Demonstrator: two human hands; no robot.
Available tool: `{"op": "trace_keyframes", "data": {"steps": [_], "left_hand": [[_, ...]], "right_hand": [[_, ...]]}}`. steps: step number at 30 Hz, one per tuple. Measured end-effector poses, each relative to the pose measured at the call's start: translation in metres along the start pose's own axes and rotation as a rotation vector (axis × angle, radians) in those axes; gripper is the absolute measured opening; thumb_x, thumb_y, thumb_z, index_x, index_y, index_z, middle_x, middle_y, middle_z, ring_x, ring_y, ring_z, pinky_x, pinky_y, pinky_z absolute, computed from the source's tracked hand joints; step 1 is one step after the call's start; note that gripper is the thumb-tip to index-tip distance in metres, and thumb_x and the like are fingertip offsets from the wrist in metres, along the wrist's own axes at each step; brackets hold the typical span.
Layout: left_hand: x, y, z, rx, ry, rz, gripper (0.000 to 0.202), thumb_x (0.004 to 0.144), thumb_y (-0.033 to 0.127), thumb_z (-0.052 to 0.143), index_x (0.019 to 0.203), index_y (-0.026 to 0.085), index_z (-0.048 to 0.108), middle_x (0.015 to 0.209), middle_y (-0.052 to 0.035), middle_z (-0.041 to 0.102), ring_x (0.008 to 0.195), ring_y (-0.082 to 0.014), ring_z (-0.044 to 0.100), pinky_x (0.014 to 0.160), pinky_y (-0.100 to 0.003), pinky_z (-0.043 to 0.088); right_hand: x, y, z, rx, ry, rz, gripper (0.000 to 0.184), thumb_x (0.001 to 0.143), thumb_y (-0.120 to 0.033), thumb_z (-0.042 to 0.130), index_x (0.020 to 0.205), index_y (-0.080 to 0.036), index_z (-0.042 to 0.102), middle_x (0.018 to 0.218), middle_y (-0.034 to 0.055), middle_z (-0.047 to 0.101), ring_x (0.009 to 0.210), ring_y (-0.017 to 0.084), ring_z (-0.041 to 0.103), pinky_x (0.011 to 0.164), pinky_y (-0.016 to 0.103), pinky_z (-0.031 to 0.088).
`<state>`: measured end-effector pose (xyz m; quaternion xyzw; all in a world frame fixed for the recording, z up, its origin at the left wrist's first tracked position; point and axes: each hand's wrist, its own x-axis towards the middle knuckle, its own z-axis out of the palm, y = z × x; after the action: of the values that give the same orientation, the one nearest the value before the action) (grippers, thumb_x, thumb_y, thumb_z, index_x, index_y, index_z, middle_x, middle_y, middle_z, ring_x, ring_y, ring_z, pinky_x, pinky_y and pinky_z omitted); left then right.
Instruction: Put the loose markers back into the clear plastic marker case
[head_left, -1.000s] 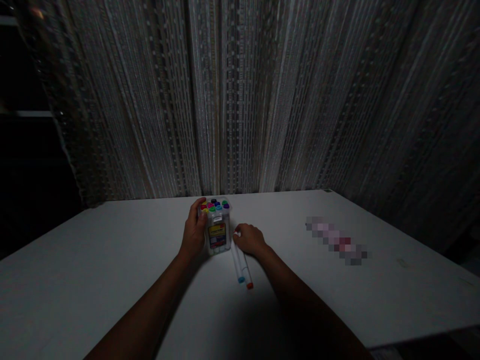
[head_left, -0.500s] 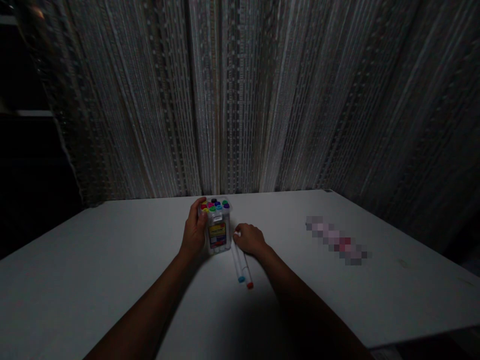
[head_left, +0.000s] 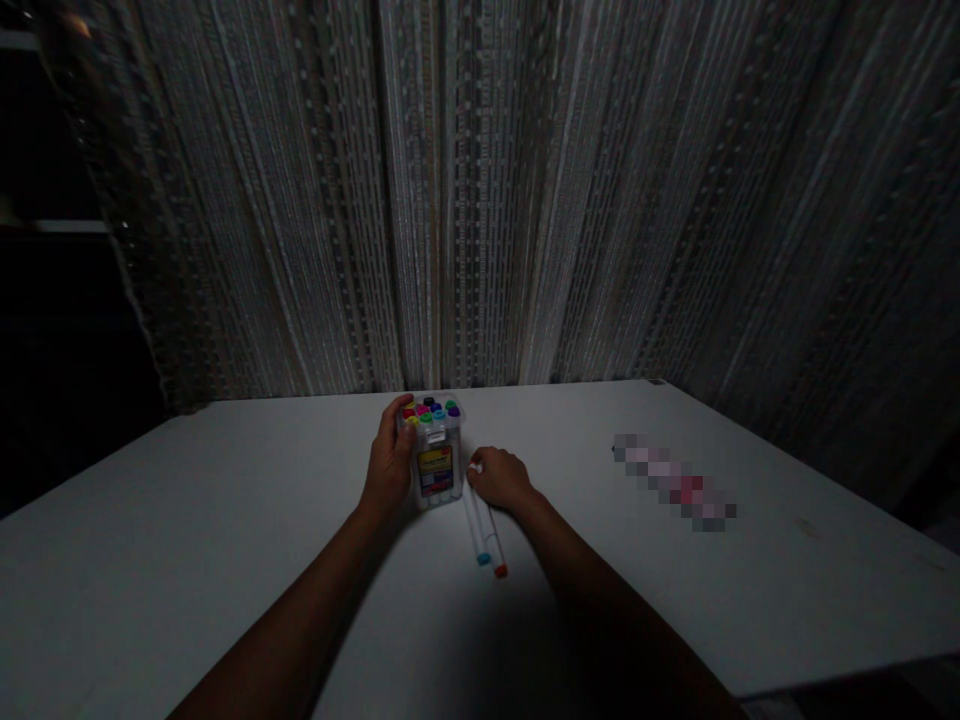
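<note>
Since a second ago, nothing is visibly being shifted: on the counter (head_left: 247,500), the marker box (head_left: 436,465) is being gripped by the left hand (head_left: 391,455); right of the box, two markers (head_left: 478,525) are being pinched by the right hand (head_left: 501,475), work seemingly being paused.

Note marker case (head_left: 436,472) upright on table (head_left: 225,510), packed markers (head_left: 439,414) inside, left hand (head_left: 390,458) at its left side. Note two loose markers (head_left: 491,535) side by side, right of and before case, right hand (head_left: 500,477) at far ends. Note masked item (head_left: 671,482) farther right, curtain (head_left: 465,200) behind table.
</note>
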<state>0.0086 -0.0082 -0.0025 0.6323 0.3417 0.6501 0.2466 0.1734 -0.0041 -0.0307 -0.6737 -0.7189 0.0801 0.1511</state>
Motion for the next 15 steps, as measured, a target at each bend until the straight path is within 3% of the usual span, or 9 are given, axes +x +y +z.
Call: {"op": "trace_keyframes", "data": {"steps": [15], "left_hand": [[0.0003,0.0024,0.0014,-0.018,0.011,-0.003,0.051,0.082,0.056,0.043,0.114,0.017,0.049,0.1,-0.0081,0.062,0.089,-0.0214,0.061,0.077,-0.032,0.049]], "right_hand": [[0.0013,0.0007,0.0017,-0.01,0.004,-0.002,0.031,0.079,-0.034,0.044,0.099,-0.02,0.064,0.101,0.0099,0.067,0.094,0.023,0.061,0.074,0.031,0.044]]}}
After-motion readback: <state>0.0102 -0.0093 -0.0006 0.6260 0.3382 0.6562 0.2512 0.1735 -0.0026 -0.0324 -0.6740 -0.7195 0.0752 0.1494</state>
